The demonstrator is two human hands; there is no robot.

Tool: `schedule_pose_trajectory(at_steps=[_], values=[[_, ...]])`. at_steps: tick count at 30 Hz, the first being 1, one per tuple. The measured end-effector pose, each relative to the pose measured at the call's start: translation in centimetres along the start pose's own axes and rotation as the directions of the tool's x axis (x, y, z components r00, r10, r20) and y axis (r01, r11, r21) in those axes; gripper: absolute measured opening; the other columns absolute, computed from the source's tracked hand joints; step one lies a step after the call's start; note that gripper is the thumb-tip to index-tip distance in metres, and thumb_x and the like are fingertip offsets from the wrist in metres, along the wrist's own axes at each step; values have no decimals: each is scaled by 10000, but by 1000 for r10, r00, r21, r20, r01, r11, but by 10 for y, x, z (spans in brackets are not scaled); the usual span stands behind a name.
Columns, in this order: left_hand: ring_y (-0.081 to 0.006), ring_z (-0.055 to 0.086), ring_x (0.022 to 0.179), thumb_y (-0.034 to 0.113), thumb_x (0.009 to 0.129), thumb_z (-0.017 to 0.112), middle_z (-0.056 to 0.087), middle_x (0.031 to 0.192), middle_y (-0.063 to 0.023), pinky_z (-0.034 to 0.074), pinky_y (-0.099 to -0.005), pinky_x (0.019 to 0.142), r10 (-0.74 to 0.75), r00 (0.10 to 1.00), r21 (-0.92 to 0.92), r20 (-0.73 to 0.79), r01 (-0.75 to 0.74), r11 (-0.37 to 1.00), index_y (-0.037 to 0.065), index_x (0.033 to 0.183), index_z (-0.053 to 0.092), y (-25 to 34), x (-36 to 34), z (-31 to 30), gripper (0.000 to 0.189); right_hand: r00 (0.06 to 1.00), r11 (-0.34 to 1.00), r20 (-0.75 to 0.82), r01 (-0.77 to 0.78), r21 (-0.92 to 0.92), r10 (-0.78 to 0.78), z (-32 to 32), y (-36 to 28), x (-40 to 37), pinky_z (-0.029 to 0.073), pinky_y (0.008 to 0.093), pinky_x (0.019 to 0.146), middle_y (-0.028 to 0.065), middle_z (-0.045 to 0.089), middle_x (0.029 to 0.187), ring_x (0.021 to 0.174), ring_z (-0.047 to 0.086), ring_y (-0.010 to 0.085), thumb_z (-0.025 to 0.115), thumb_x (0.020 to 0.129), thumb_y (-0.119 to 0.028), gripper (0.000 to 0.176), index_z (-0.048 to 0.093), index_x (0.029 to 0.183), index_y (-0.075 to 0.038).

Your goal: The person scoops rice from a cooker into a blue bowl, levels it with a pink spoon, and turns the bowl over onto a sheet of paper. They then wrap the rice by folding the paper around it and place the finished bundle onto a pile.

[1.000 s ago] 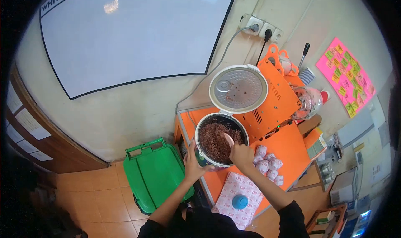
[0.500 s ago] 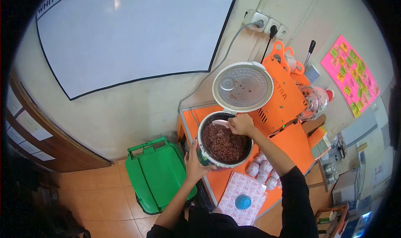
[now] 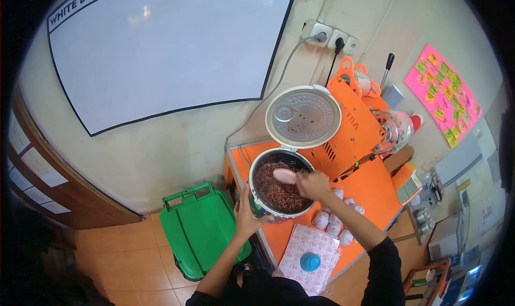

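Note:
A rice cooker [image 3: 254, 194] stands on the orange table with its lid [image 3: 303, 116] raised. Reddish-brown cooked rice [image 3: 279, 196] fills much of the dark inner pot. My right hand [image 3: 314, 186] is closed on a pale pink rice paddle [image 3: 285, 176], whose broad end lies over the rice. On the cooker's left side rests my left hand [image 3: 248, 216], its thumb and fingers spread against the outer wall. Below the cooker, a blue cup [image 3: 310, 261] stands on printed wrapping paper [image 3: 300, 242]. Several wrapped bundles [image 3: 333, 229] lie to the right of the paper.
An orange machine [image 3: 351, 126] stands right behind the cooker. The orange table [image 3: 370, 182] extends to the right. A green lidded bin [image 3: 201, 231] is on the floor at left. Cables run up to wall sockets [image 3: 337, 39] beside a whiteboard [image 3: 166, 53].
My right hand has moved toward me with the paddle, from the pot's back rim to over the middle of the rice. My left hand stays on the cooker's side. The view has shifted slightly.

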State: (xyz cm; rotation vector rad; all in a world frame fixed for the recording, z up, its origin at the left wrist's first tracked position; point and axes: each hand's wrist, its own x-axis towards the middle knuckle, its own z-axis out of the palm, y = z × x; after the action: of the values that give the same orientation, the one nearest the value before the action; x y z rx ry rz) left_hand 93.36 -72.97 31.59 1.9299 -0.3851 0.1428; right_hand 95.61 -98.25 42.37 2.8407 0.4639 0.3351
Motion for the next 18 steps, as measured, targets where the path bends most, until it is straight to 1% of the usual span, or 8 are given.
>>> schedule_pose_trajectory(at_steps=[2,5,8,10,11,14,15,18], values=[[-338,340,1388,499,479,895,315,1527,-135,274,-576,1070,12,1000,-3,1,-12,1000,97,1523,131,-1,0,2,1355,996,996,4,-84,-34,84,-2,26,23,523,487,502,172,644,622,532,648,338,541,886,-287,257,625,791,-63],[-339,340,1389,576,480,863,301,1536,-145,282,-577,1063,-16,1000,26,14,16,1000,90,1522,134,0,-1,3,1361,981,990,141,-141,16,137,12,39,44,529,497,546,168,650,638,583,659,350,540,887,-312,281,658,817,-66],[-339,338,1392,637,481,829,288,1544,-148,290,-590,1049,25,999,-23,-26,-25,999,93,1522,135,-5,0,8,1364,966,966,190,-206,160,174,21,43,47,534,495,594,166,655,657,626,663,359,545,876,-344,302,693,824,-86],[-342,339,1392,650,480,822,288,1544,-146,294,-598,1041,7,1000,-8,-13,-7,1000,95,1522,135,-5,-2,8,1366,963,954,204,-219,206,177,19,38,42,533,487,607,171,653,663,638,661,362,547,874,-361,314,704,813,-97],[-343,339,1392,656,480,818,289,1544,-145,296,-601,1037,-2,1000,-2,-15,2,1000,96,1523,135,-4,0,8,1367,963,949,207,-218,228,171,16,35,42,533,483,614,173,653,666,645,661,363,548,873,-370,320,710,808,-102],[-354,350,1383,674,480,807,302,1536,-150,296,-603,1036,-22,1000,30,-13,22,999,98,1523,138,-4,-2,9,1367,973,966,189,-172,193,135,3,12,32,530,488,601,170,651,656,622,658,362,544,869,-365,318,702,789,-100],[-357,355,1379,670,484,808,308,1533,-151,296,-602,1037,-12,1000,26,-17,13,1000,98,1524,137,-5,-2,9,1363,989,981,136,-86,176,62,-3,3,25,525,480,548,185,639,629,582,652,359,557,850,-308,271,676,781,-75],[-366,365,1371,674,501,801,322,1523,-159,299,-596,1039,17,1000,3,-26,-17,1000,92,1525,135,-4,-1,7,1352,994,995,104,15,97,-25,-21,-22,5,492,463,456,145,601,544,487,615,334,586,836,-284,201,635,780,-98]])
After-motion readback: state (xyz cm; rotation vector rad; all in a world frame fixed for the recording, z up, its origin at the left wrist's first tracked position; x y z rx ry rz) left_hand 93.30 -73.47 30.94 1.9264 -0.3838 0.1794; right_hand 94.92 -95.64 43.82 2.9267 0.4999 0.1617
